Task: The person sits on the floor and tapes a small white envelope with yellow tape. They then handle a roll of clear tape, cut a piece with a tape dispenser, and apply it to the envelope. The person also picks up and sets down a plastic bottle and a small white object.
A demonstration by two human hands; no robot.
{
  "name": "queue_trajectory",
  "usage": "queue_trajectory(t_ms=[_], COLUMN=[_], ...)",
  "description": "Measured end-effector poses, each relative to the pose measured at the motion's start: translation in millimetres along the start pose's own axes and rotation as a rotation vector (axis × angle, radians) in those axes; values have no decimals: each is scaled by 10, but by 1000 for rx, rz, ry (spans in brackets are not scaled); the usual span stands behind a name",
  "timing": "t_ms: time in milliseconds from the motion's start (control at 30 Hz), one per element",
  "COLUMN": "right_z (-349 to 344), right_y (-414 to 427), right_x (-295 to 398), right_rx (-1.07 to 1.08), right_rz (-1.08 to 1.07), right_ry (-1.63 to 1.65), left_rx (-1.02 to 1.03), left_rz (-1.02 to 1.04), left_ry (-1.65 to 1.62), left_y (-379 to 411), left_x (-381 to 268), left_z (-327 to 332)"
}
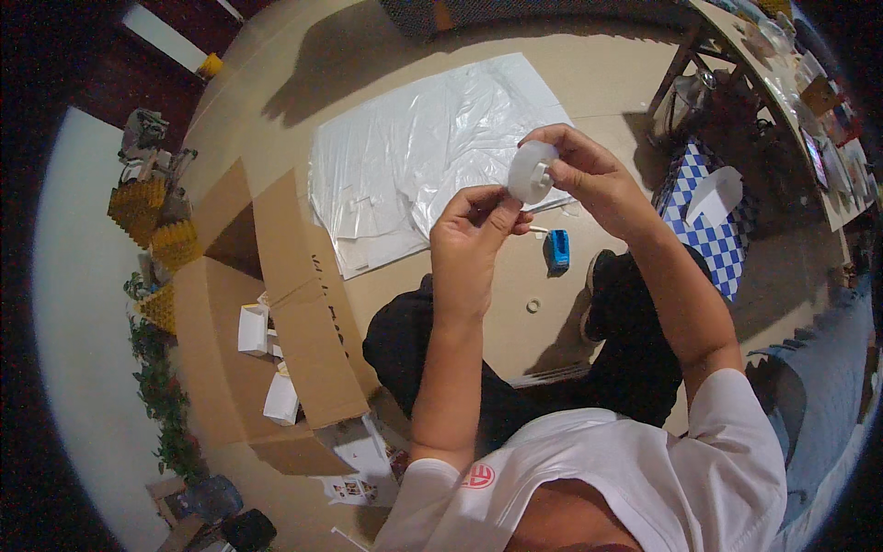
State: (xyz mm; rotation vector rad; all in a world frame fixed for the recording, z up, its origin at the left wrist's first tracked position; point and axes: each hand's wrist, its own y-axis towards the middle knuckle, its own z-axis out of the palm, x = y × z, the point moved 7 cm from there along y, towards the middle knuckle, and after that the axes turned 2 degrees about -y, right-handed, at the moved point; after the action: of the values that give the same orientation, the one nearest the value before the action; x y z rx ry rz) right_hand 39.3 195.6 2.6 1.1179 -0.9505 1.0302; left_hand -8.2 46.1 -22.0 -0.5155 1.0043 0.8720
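Note:
Both of my hands hold a roll of whitish translucent tape (pixel 530 172) above the floor. My left hand (pixel 479 224) pinches its lower left edge between thumb and fingers. The fingers of my right hand (pixel 586 169) grip the roll's upper right side, with the thumb at its core. Beyond the hands, thin clear plastic lies crumpled over a flat white sheet (pixel 386 152) on the floor. A blue tape dispenser (pixel 558 251) stands on the floor below the roll, and a small pale ring (pixel 533 305) lies nearer my legs.
An open cardboard box (pixel 310 331) with small white boxes (pixel 253 330) inside is on the left. On the right are a blue-and-white checkered bag (pixel 710 241) and a cluttered table (pixel 772 76). Plants (pixel 159 393) line the left wall.

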Motion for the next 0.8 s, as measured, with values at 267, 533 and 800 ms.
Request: queue_trajectory(t_ms=[267, 533, 800], right_z=[-63, -355, -1011], right_y=[-41, -95, -251], right_x=[166, 275, -396], right_rx=[82, 111, 73], right_rz=[-14, -323, 41], right_ry=[-352, -1127, -259], left_rx=[-118, 104, 261], left_rz=[119, -19, -31], left_ry=[367, 178, 58], left_y=[-56, 2, 13], left_x=[-125, 343, 811], left_z=[-10, 83, 534])
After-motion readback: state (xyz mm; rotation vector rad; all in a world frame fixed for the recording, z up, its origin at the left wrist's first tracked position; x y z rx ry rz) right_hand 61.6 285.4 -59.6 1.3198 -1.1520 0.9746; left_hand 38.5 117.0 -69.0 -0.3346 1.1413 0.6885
